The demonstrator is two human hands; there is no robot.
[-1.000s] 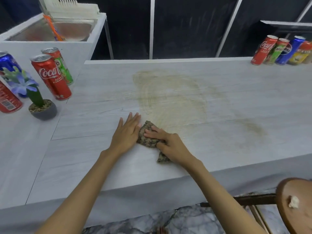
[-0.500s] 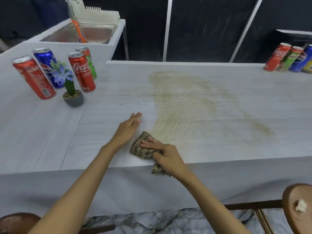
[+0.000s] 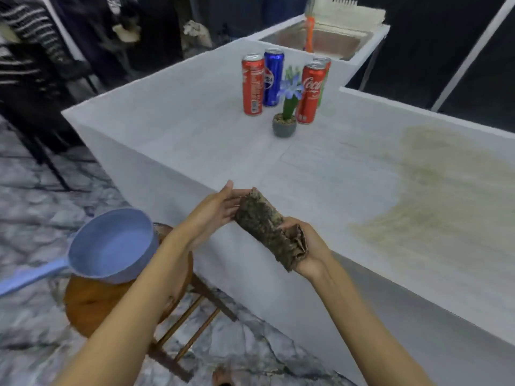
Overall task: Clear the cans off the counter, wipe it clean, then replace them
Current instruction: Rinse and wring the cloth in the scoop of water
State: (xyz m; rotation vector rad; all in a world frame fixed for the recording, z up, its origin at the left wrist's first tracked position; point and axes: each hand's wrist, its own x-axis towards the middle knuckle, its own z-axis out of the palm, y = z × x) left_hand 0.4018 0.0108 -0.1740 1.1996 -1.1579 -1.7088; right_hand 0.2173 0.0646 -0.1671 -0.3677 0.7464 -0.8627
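A dirty brown cloth (image 3: 263, 222), rolled into a bundle, is lifted off the white counter (image 3: 320, 185) near its front edge. My right hand (image 3: 305, 247) grips the cloth's lower end. My left hand (image 3: 220, 208) touches its upper end with the fingers stretched out. A broad brownish smear (image 3: 434, 188) covers the counter to the right. On the side counter stand a red can (image 3: 253, 84), a blue can (image 3: 273, 78) and a Coca-Cola can (image 3: 310, 94), with a green can mostly hidden behind it.
A small potted blue flower (image 3: 284, 115) stands in front of the cans. A sink (image 3: 320, 41) with an orange tool lies behind them. Down left, a blue dipper (image 3: 111, 246) rests on a wooden stool (image 3: 92, 302) over a marble floor.
The cloth has left the counter and is now held rolled between both hands. My view has swung left, bringing the stool and blue dipper into sight and dropping the right-hand cans.
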